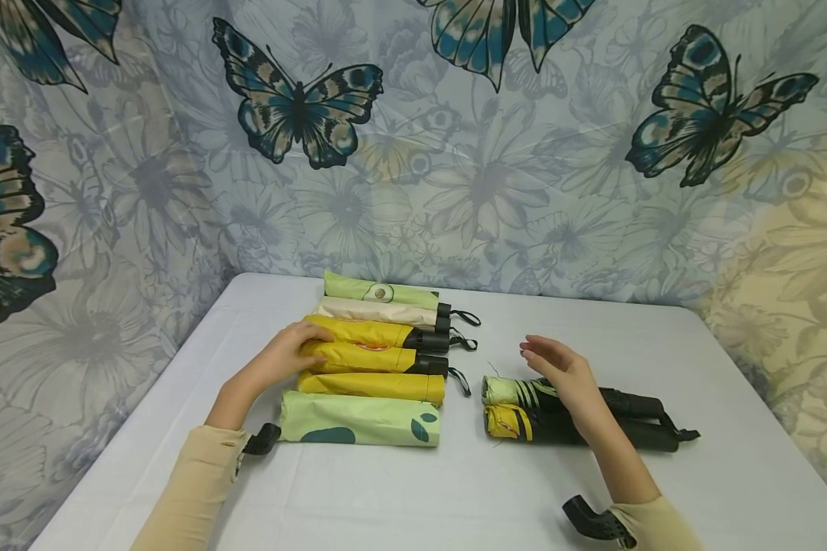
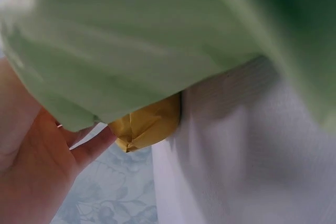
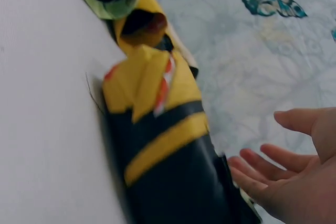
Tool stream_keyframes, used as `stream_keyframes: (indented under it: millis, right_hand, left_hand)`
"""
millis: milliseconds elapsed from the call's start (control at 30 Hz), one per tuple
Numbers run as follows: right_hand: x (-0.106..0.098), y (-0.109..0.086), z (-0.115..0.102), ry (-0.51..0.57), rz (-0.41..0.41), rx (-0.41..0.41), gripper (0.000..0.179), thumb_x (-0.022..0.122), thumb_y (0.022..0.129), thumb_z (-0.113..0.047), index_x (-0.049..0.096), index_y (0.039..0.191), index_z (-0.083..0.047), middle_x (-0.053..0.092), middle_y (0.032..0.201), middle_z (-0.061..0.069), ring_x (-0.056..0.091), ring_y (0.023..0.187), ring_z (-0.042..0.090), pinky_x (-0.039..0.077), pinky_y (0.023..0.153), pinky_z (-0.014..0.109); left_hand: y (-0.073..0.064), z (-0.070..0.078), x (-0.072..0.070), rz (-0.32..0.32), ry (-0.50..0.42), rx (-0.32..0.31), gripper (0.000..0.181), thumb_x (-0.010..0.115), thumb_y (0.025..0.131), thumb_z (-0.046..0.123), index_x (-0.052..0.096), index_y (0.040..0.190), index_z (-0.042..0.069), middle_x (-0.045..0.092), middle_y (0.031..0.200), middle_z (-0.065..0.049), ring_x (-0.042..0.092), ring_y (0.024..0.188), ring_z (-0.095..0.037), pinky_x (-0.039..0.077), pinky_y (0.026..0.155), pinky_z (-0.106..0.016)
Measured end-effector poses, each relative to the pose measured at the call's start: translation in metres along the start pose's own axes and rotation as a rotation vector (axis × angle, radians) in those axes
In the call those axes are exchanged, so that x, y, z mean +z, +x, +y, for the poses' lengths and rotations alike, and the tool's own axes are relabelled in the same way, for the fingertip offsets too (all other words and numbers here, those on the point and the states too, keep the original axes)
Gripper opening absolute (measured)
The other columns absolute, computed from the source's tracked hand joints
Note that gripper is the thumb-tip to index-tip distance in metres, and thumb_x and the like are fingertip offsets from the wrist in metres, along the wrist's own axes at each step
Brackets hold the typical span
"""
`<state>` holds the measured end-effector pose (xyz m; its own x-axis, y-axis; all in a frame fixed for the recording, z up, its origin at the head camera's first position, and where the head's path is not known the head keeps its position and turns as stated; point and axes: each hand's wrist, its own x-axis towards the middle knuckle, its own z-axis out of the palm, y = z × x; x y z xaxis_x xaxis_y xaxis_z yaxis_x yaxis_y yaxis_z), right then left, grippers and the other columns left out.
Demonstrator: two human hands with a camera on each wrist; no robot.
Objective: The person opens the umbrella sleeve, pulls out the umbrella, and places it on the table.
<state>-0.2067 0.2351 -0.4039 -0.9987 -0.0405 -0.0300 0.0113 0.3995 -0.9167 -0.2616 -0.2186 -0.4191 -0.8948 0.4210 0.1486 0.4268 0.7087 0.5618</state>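
Several folded umbrellas and sleeves lie side by side on the left. My left hand point(image 1: 292, 352) is at the left ends of the yellow folded umbrellas, its thumb and fingers about the end of one yellow umbrella point(image 1: 365, 357). In the left wrist view, fingertips meet a yellow end point(image 2: 149, 124), partly hidden by light green fabric point(image 2: 131, 66). My right hand point(image 1: 565, 375) is raised with relaxed fingers, holding nothing, over two black umbrellas. One has a yellow end point(image 1: 506, 422); the other has a green striped end point(image 1: 510, 391).
Behind the yellow umbrellas lie a cream umbrella point(image 1: 379, 311) and a green avocado-print one point(image 1: 358, 288). Nearer are a yellow sleeve point(image 1: 372, 386) and a light green leaf-print one point(image 1: 365, 419). All rest on a white table point(image 1: 386, 497) before a butterfly-print cloth point(image 1: 469, 191).
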Motion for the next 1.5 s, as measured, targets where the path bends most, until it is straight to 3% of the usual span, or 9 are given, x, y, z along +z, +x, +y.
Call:
stream_keyframes:
  millis: [67, 167, 267, 333, 533, 867, 1500]
  right_hand:
    - [0.007, 0.001, 0.0, 0.007, -0.011, -0.001, 0.06, 0.056, 0.098, -0.042, 0.043, 0.146, -0.008, 0.052, 0.145, 0.015, 0.052, 0.104, -0.015, 0.033, 0.117, 0.054]
    - [0.017, 0.004, 0.0, 0.012, -0.026, -0.008, 0.057, 0.056, 0.099, -0.039, 0.044, 0.145, -0.009, 0.053, 0.144, 0.014, 0.059, 0.118, 0.003, 0.038, 0.115, 0.049]
    - [0.027, 0.007, 0.0, 0.021, -0.045, -0.016, 0.054, 0.055, 0.1, -0.036, 0.044, 0.145, -0.008, 0.054, 0.142, 0.014, 0.056, 0.128, 0.024, 0.042, 0.112, 0.045]
    - [0.033, 0.009, -0.002, 0.038, -0.059, -0.016, 0.054, 0.056, 0.1, -0.034, 0.044, 0.145, -0.007, 0.054, 0.142, 0.014, 0.055, 0.13, 0.03, 0.045, 0.11, 0.043]
    - [0.05, 0.011, -0.009, 0.089, -0.093, -0.004, 0.051, 0.057, 0.1, -0.027, 0.044, 0.144, -0.005, 0.054, 0.142, 0.017, 0.055, 0.129, 0.031, 0.05, 0.105, 0.032]
    - [0.074, 0.018, -0.02, 0.124, -0.131, -0.016, 0.05, 0.06, 0.098, -0.029, 0.048, 0.141, -0.006, 0.057, 0.14, 0.015, 0.054, 0.131, 0.027, 0.04, 0.114, 0.045]
    - [0.104, 0.034, -0.016, 0.04, -0.161, -0.035, 0.042, 0.061, 0.096, -0.016, 0.054, 0.136, -0.004, 0.057, 0.138, 0.016, 0.05, 0.133, 0.032, 0.043, 0.11, 0.048]
  left_hand:
    - [0.0, 0.0, 0.0, 0.001, 0.005, 0.0, 0.031, 0.075, 0.085, 0.011, 0.068, 0.115, 0.009, 0.065, 0.118, -0.011, 0.056, 0.115, -0.034, 0.046, 0.102, -0.053]
    - [0.0, 0.0, 0.0, 0.003, 0.009, 0.0, 0.03, 0.075, 0.085, 0.012, 0.068, 0.113, 0.009, 0.065, 0.117, -0.011, 0.056, 0.115, -0.034, 0.045, 0.103, -0.053]
    - [0.0, -0.001, 0.001, 0.002, 0.013, -0.003, 0.029, 0.076, 0.084, 0.012, 0.068, 0.112, 0.009, 0.065, 0.116, -0.01, 0.057, 0.113, -0.033, 0.046, 0.101, -0.052]
    - [-0.001, 0.0, 0.001, 0.003, 0.011, -0.003, 0.027, 0.076, 0.084, 0.012, 0.069, 0.11, 0.008, 0.065, 0.115, -0.01, 0.057, 0.112, -0.032, 0.047, 0.1, -0.051]
    - [0.0, -0.001, 0.001, 0.004, 0.004, 0.023, 0.022, 0.077, 0.083, 0.009, 0.069, 0.103, 0.008, 0.066, 0.11, -0.011, 0.06, 0.107, -0.031, 0.05, 0.096, -0.049]
    - [0.001, 0.0, 0.0, -0.016, -0.028, -0.008, 0.023, 0.077, 0.082, 0.008, 0.067, 0.103, 0.01, 0.066, 0.11, -0.009, 0.06, 0.107, -0.029, 0.051, 0.095, -0.046]
    - [0.0, -0.001, 0.0, -0.019, -0.049, -0.003, 0.026, 0.076, 0.083, 0.009, 0.066, 0.107, 0.009, 0.066, 0.113, -0.009, 0.059, 0.11, -0.03, 0.05, 0.097, -0.048]
